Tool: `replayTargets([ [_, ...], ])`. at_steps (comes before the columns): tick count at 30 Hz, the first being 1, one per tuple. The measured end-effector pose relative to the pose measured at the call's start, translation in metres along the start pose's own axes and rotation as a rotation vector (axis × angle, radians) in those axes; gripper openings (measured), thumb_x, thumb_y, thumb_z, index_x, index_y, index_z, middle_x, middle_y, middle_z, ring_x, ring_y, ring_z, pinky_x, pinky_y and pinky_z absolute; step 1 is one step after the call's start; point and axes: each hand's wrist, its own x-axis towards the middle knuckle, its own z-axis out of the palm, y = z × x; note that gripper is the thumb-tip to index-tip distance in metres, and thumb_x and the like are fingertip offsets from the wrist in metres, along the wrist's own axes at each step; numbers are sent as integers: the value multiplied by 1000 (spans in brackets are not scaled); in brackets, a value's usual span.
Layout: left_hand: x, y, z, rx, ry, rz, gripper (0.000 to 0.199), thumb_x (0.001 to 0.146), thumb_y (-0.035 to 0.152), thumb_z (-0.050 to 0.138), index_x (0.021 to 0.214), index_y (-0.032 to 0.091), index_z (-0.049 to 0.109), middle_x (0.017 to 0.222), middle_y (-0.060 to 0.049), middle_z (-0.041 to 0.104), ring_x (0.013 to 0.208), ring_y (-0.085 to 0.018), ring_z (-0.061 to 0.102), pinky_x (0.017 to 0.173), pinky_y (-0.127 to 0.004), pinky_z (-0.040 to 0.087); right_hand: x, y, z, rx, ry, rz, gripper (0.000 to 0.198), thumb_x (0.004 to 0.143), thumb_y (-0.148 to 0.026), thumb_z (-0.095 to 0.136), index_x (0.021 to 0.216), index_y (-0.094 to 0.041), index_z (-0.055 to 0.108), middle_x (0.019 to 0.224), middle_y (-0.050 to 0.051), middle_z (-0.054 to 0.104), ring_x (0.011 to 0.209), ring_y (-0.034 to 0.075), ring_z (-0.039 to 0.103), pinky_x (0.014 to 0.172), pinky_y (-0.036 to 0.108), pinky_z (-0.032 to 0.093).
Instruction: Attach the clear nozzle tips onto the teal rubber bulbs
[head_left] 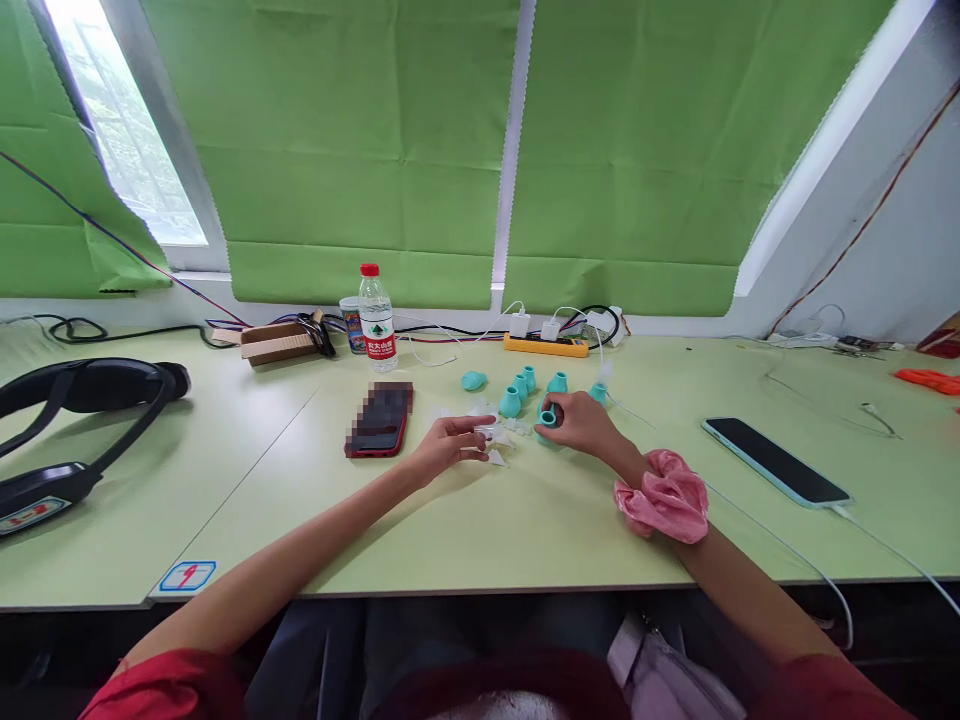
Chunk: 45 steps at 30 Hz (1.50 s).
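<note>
1. nearest the person, the pink scrunchie sits bulky on the right wrist; a careless sweep of that arm could make it drag on the tabletop.
2. the left hand is half curled with fingers parted, clear scraps at its tips; i can't tell whether it grips any. such light, thin bits could scatter from a nudge, or get lost against the pale surface.
3. the right hand has thumb and fingers closed around a teal piece, just right of the scraps. that rounded side might slip if the pinch loosens.
4. this piece looks smooth and vase-like, its round mouth open towards the person; the fingers hide much of it.
5. just beyond, similar teal pieces stand close together, so i'd expect one bump to topple several.
6. farther back and leftward lies a flatter teal lump.
</note>
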Motion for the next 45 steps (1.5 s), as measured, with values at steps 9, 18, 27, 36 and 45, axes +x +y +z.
replayTargets([
  [9, 1, -6, 0, 208, -20, 93, 48, 62, 33, 65, 103, 10, 55, 76, -8, 61, 62, -12, 55, 62, -32, 49, -4, -9, 4, 101, 35, -122, 22, 64, -40, 54, 68, -19, 57, 45, -3, 49, 44, 10, 44, 44, 20, 26],
  [18, 0, -6, 0, 229, -57, 82, 46, 64, 39, 61, 100, 10, 55, 77, -9, 61, 62, -13, 57, 63, -32, 48, -17, -30, 8, 227, 287, -444, 36, 70, -41, 51, 95, -15, 55, 63, 2, 56, 53, 11, 48, 52, 23, 34],
  [27, 2, -10, 1, 435, -76, 150, 40, 71, 43, 52, 98, 14, 53, 80, -8, 62, 68, -16, 60, 63, -30, 48, -19, -41, 27, 426, 244, -497, 18, 74, -30, 51, 84, -16, 56, 59, 1, 52, 51, 10, 44, 49, 22, 36],
  [36, 2, -14, -5, 1282, 36, 809, 19, 79, 22, 45, 87, 16, 62, 87, -8, 59, 82, -16, 52, 72, -29, 44, -22, -47, 35, 497, 260, -431, 11, 69, -24, 56, 76, -15, 56, 59, 1, 50, 50, 9, 44, 49, 22, 38],
  [45, 3, -14, -5, 1375, 54, 905, 15, 78, 17, 46, 74, 15, 61, 80, -6, 57, 76, -13, 50, 66, -25, 43, -22, -47, 41, 503, 279, -433, 11, 69, -23, 56, 76, -15, 57, 65, 3, 52, 55, 10, 47, 52, 22, 40],
])
